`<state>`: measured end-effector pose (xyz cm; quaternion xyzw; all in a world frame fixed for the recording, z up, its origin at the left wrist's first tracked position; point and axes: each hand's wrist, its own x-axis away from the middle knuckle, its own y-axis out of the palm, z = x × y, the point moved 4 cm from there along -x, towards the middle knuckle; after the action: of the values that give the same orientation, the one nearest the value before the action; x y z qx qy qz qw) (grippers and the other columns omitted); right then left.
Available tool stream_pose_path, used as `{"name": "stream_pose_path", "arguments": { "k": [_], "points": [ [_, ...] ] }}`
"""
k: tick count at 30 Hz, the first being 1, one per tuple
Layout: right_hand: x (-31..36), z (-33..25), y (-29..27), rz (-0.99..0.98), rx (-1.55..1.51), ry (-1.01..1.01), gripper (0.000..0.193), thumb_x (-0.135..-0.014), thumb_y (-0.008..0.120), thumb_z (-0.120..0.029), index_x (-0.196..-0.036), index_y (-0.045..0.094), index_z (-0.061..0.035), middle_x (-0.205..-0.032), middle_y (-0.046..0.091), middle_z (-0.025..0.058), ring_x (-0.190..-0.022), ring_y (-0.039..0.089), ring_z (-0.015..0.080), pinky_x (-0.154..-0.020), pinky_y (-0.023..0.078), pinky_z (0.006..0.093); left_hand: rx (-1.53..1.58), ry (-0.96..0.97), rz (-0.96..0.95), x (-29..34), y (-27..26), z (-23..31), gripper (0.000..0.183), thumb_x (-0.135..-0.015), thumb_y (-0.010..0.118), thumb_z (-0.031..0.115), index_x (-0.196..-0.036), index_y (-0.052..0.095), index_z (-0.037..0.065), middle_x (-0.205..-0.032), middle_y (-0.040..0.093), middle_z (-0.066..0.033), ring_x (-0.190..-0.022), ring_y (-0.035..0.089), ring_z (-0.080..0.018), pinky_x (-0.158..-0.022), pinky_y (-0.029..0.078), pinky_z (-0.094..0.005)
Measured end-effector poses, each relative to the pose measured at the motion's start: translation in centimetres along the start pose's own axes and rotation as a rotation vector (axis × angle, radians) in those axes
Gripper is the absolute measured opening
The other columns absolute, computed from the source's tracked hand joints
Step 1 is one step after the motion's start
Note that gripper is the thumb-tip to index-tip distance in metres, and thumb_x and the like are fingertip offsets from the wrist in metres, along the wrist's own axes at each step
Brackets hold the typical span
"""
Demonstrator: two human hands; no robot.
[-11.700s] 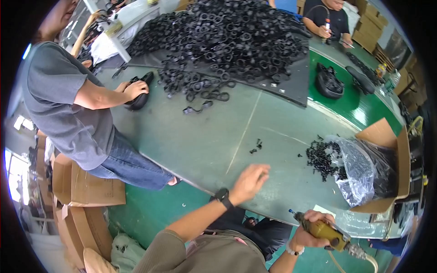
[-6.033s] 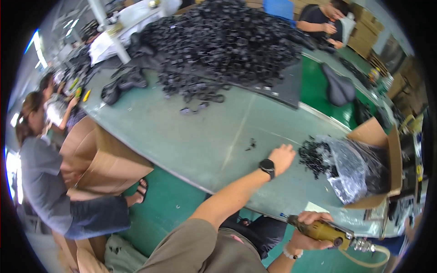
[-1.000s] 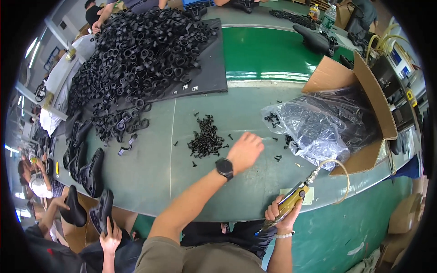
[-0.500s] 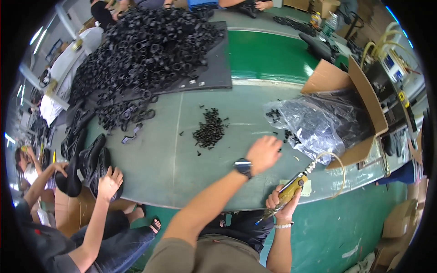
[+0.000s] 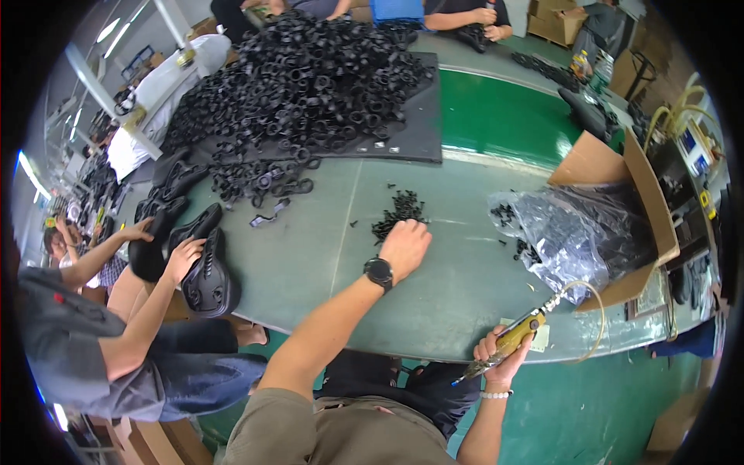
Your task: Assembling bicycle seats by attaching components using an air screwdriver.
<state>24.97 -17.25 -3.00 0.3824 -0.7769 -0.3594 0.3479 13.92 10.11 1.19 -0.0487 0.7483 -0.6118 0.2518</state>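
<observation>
My left hand (image 5: 406,246), with a black watch on its wrist, reaches down at the near edge of a pile of small black screws (image 5: 407,204). Its fingers curl together, and their tips are hidden, so what they hold, if anything, does not show. A yellow air screwdriver (image 5: 514,336) is wrapped in the fingers of my right hand (image 5: 497,358), which wears a pale bead bracelet. The tool tilts, its blue tip pointing down and left past the table's near edge. A clear hose (image 5: 602,310) loops from its upper end.
A heap of black ring-shaped parts (image 5: 302,93) covers a dark mat at the back left. At right stands an open carton (image 5: 655,209) with a plastic bag (image 5: 570,244) and loose screws. A co-worker at left handles black bicycle saddles (image 5: 211,275). Other people sit across the table.
My left hand has swung left from near the bag to the screw pile. My right hand still holds the screwdriver. The whole view has shifted, and the co-worker's hands have moved on the saddles.
</observation>
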Motion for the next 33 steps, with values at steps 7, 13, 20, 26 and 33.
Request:
{"name": "stream_pose_path", "arguments": {
  "k": [7,13,20,26,33],
  "points": [
    [2.1,0.6,1.8,0.032,0.032,-0.057,0.074,-0.087,0.03,-0.074,-0.094,0.056,-0.005,-0.051,0.039,0.0033,-0.039,0.034,0.0169,-0.04,0.03,0.0319,0.284,-0.097,0.383,1.2,-3.8,-1.0,0.008,-0.085,0.058,0.013,-0.09,0.062,0.007,-0.092,0.061,-0.0066,-0.09,0.056,-0.0221,-0.078,0.045,-0.0359],
    [3.5,0.3,6.6,0.018,0.023,-0.166,0.075,-0.085,0.029,-0.077,-0.096,0.054,-0.0068,-0.05,0.039,0.0016,-0.035,0.028,0.0141,-0.036,0.026,0.0312,0.957,-0.604,0.387,10.3,-4.5,-1.6,0.012,-0.087,0.062,0.009,-0.095,0.062,0.001,-0.085,0.065,-0.0131,-0.078,0.061,-0.0334,-0.07,0.051,-0.0391],
    [2.2,0.7,8.3,0.035,0.057,-0.188,0.074,-0.085,0.032,-0.076,-0.097,0.054,-0.0065,-0.052,0.041,0.0016,-0.037,0.031,0.0142,-0.038,0.028,0.0309,0.523,-0.515,0.462,8.9,-5.9,-2.5,0.036,-0.082,0.067,0.01,-0.114,0.054,0.0,-0.111,0.061,-0.0157,-0.102,0.055,-0.0344,-0.09,0.045,-0.0406],
    [1.6,1.5,9.3,0.185,0.102,-0.234,0.072,-0.086,0.03,-0.075,-0.093,0.054,-0.0074,-0.052,0.041,0.0012,-0.039,0.031,0.014,-0.04,0.027,0.03,1.07,-0.614,0.112,14.7,-6.1,2.9,0.019,-0.084,0.065,0.017,-0.095,0.064,0.001,-0.095,0.065,-0.0144,-0.087,0.061,-0.0331,-0.078,0.049,-0.0388],
    [1.5,1.7,8.6,0.15,0.082,-0.301,0.069,-0.086,0.033,-0.074,-0.094,0.051,-0.0077,-0.051,0.033,-0.0008,-0.041,0.024,0.0111,-0.038,0.021,0.0276,1.661,-0.659,-0.262,17.8,-8.0,12.9,0.022,-0.095,0.054,0.02,-0.102,0.061,0.0,-0.084,0.066,-0.0074,-0.077,0.062,-0.0144,-0.071,0.05,-0.0283]
  ]
}}
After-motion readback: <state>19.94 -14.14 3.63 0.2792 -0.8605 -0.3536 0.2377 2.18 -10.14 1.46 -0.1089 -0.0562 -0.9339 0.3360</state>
